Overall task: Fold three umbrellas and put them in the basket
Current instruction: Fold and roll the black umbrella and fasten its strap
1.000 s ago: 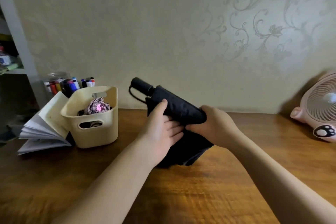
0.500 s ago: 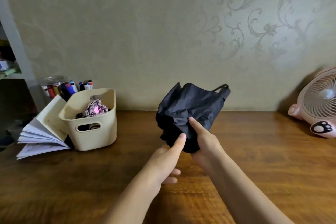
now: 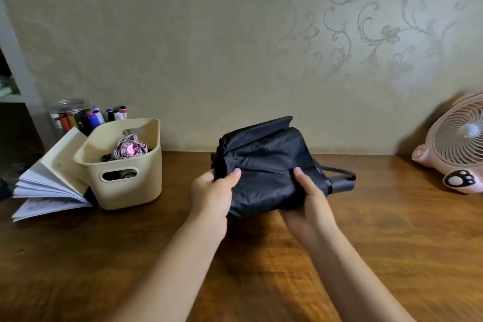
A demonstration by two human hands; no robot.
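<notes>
Cream plastic forms the rounded basket (image 3: pixel 125 185) with oval handle cut-outs that stands left of centre on the brown wooden table (image 3: pixel 261 282); inside it lies a pink and mauve patterned folded umbrella (image 3: pixel 130 149), with something darker beside and below it that is too shadowed to make out. Leaning against the basket's left side is an open white-paged notebook (image 3: pixel 49 185), its leaves fanned out, and behind both, near the beige scroll-patterned wall (image 3: pixel 235 47), stands a clear jar of coloured marker pens (image 3: pixel 70 117), more pens poking up just behind the basket's rim. At the middle of the frame the left hand (image 3: pixel 211 193) pinches the left edge of a black fabric folding umbrella (image 3: pixel 266 165), thumb on top and fingers curled underneath. That umbrella is collapsed but its canopy is loose and bunched, held just above the table, well apart from the basket. The right hand (image 3: pixel 311 204) cups the umbrella's right underside, thumb pressed on the cloth, fingers closed beneath it. The umbrella's black handle with wrist strap (image 3: pixel 342 181) sticks out to the right behind that hand. At the right edge of the frame a pink desk fan with a paw print (image 3: pixel 460 149) stands against the wall.
</notes>
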